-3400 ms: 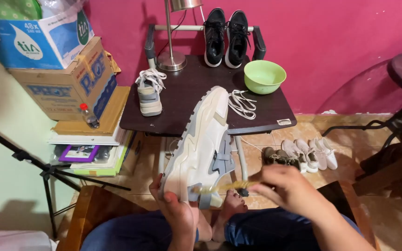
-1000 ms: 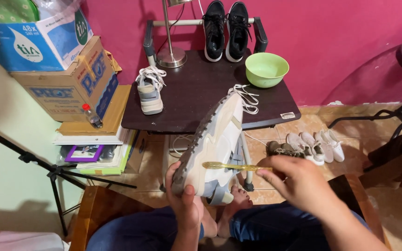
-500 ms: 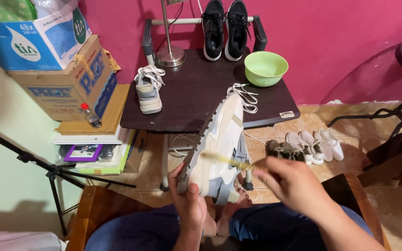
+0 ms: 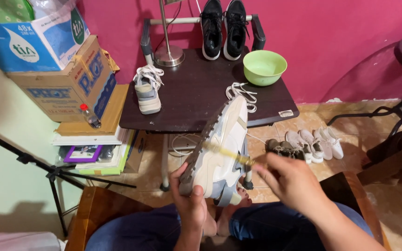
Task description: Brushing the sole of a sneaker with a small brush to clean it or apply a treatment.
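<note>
The white and grey sneaker (image 4: 222,148) is up in the air in front of the dark table (image 4: 196,93), tipped on its side, toe toward the table. A thin yellow brush (image 4: 226,152) lies across its side.

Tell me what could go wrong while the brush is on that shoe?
The left hand grips the white sneaker only at its heel end, so a hard stroke might twist it loose. The right hand blurs with the yellow brush; it could slip off. The loose laces lie near the green bowl and may snag.
</note>
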